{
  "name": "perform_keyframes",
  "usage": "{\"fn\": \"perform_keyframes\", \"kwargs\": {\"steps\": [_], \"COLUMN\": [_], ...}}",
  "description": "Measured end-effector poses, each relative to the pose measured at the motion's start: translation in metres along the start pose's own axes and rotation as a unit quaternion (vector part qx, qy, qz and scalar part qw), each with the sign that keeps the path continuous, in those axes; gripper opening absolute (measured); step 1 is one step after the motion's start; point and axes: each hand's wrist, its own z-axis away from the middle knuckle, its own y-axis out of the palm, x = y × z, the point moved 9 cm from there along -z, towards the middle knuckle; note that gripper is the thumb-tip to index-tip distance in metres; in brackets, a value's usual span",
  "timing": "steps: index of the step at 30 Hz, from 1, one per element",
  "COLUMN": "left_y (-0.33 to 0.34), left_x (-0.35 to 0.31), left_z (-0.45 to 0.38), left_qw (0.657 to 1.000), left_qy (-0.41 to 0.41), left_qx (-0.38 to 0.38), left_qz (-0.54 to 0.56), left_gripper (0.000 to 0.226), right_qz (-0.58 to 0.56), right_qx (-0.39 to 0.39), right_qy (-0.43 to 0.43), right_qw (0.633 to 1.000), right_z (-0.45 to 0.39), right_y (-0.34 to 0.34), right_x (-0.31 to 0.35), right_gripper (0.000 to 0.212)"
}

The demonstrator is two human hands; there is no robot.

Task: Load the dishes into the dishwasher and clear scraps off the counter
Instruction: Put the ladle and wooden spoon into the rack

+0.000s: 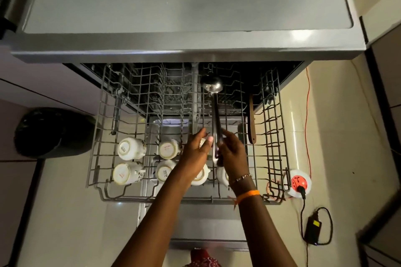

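Note:
The dishwasher's upper wire rack [95,158] is pulled out over the open door. Several white cups lie upside down along its front, such as one cup [131,148] at the left. A steel ladle [213,102] lies lengthwise across the rack, bowl at the far end. My right hand [233,150] grips the ladle's handle near its end. My left hand [196,147] hovers over a cup just left of the handle, fingers curled loosely; whether it holds that cup is hidden. A brown wooden spatula [251,123] lies in the rack to the right of the ladle.
The steel counter top [186,2] juts out above the rack. A bin lined with a black bag [54,132] stands on the floor at the left. At the right are an orange cable [307,115], a round socket reel [299,183] and a black power adapter [313,230].

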Motion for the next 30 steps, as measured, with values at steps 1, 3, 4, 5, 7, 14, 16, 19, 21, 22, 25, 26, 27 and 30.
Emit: {"fn": "perform_keyframes", "kwargs": {"steps": [1,3,4,5,7,14,16,19,21,22,25,26,27,30], "left_y": [-0.002,-0.013,-0.020,-0.027,-0.038,-0.056,-0.059,-0.063,-0.069,-0.074,-0.105,-0.120,-0.137,-0.192], "left_x": [0.000,-0.002,-0.003,-0.002,0.005,0.032,0.035,0.040,0.043,0.045,0.054,0.055,0.055,0.056], "left_z": [0.001,0.004,0.006,0.008,0.011,0.020,0.025,0.037,0.048,0.053,0.071,0.079,0.089,0.117], "left_qw": [1.000,0.999,0.998,0.997,0.995,0.995,0.995,0.996,0.997,0.997,0.994,0.992,0.990,0.982], "left_qy": [-0.002,0.017,0.034,0.049,0.059,0.055,0.057,0.049,0.039,0.036,0.026,0.029,0.036,0.050], "left_qx": [0.001,-0.020,-0.036,-0.051,-0.075,-0.072,-0.068,-0.054,-0.036,-0.032,-0.060,-0.076,-0.089,-0.126], "left_qz": [0.009,0.024,0.027,0.030,0.036,0.037,0.040,0.051,0.052,0.057,0.083,0.092,0.099,0.131], "left_gripper": [0.046,0.040,0.035,0.030,0.023,0.024,0.025,0.024,0.023,0.023,0.024,0.024,0.024,0.024], "right_qz": [-0.001,-0.003,0.006,0.021,0.041,0.139,0.162,0.154,0.149,0.141,0.109,0.103,0.106,0.113], "right_qx": [-0.022,-0.049,-0.060,-0.074,-0.100,-0.123,-0.144,-0.137,-0.112,-0.096,-0.040,-0.026,-0.015,0.020], "right_qy": [0.007,0.026,0.034,0.038,0.047,0.095,0.079,0.044,0.011,-0.009,-0.041,-0.043,-0.045,-0.072], "right_qw": [1.000,0.998,0.998,0.996,0.993,0.978,0.973,0.977,0.982,0.985,0.992,0.993,0.993,0.991], "right_z": [-0.009,-0.032,-0.045,-0.059,-0.082,-0.080,-0.068,-0.046,-0.028,-0.018,0.017,0.029,0.041,0.081], "right_y": [-0.004,-0.006,-0.007,-0.009,-0.013,-0.020,-0.021,-0.005,0.019,0.033,0.083,0.102,0.121,0.183], "right_x": [-0.003,-0.012,-0.015,-0.019,-0.030,-0.047,-0.044,-0.036,-0.028,-0.023,-0.014,-0.012,-0.009,0.007], "right_gripper": [0.033,0.033,0.034,0.035,0.038,0.050,0.047,0.043,0.041,0.039,0.029,0.026,0.025,0.024]}}
